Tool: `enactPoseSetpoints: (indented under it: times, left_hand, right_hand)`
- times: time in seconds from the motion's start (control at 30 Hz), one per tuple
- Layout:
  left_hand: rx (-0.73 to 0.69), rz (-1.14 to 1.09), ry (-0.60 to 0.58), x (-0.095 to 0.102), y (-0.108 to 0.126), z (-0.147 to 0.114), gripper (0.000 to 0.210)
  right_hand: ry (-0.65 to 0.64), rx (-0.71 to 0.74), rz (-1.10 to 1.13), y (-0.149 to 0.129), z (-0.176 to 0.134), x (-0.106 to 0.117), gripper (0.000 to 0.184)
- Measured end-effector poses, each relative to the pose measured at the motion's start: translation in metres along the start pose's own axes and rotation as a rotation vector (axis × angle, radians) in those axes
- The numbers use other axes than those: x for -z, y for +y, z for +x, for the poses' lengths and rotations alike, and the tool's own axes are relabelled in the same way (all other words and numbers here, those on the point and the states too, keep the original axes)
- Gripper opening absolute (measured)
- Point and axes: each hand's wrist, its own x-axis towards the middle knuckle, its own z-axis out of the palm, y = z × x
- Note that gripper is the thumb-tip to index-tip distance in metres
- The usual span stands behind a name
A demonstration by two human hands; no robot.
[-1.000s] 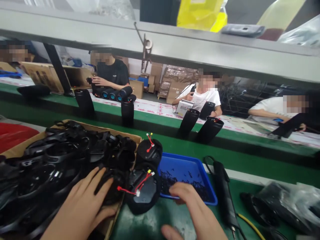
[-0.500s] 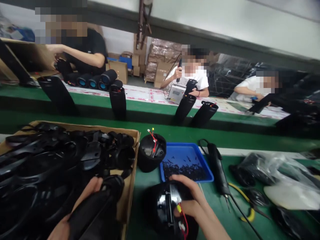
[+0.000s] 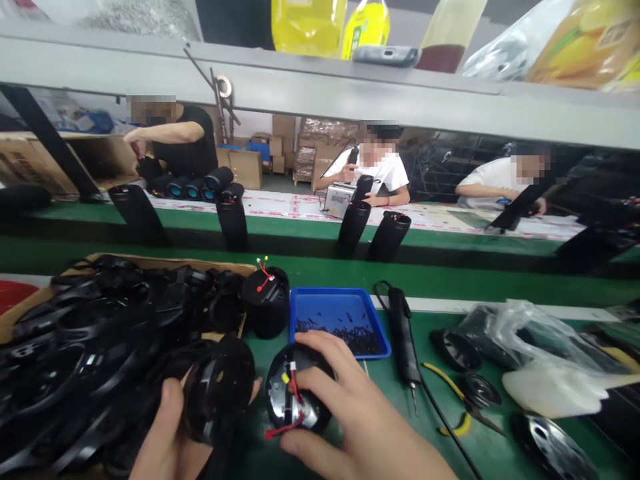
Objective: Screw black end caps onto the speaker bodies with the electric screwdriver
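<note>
My left hand is closed around a black round plastic part, its disc-like face turned to the right. Beside it, my right hand grips a black cylindrical housing over the green bench. The housing's glossy end faces me, and red wires with white and yellow connectors come out of it. My right fingers curl over the rim, with one finger near the wires. The two parts are close together, with a narrow gap between them. My left hand's far fingers are mostly hidden behind its part.
A cardboard box of black plastic parts lies left. Behind my hands are another wired housing and a blue screw tray. An electric screwdriver, yellow-handled pliers and a plastic bag lie right. Co-workers sit across the bench.
The view has tilted up, revealing the shelf. The left part has turned to show its round face and come nearer the right one. The right housing's wired end now tilts toward me.
</note>
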Motion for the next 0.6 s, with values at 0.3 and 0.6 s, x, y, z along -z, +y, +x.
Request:
enactPoseSetpoints:
  times: [0.3,0.6]
  left_hand:
    - [-0.246,0.188,0.138,-0.031,-0.018,-0.016,0.054]
    - [-0.485,0.459,0.027,-0.045,-0.002,-0.008,0.065]
  right_hand:
    - [0.313,0.266,0.027,0.005,0.002,-0.033,0.020]
    - [0.519,0.235,-0.050,0.005,0.005,-0.055,0.024]
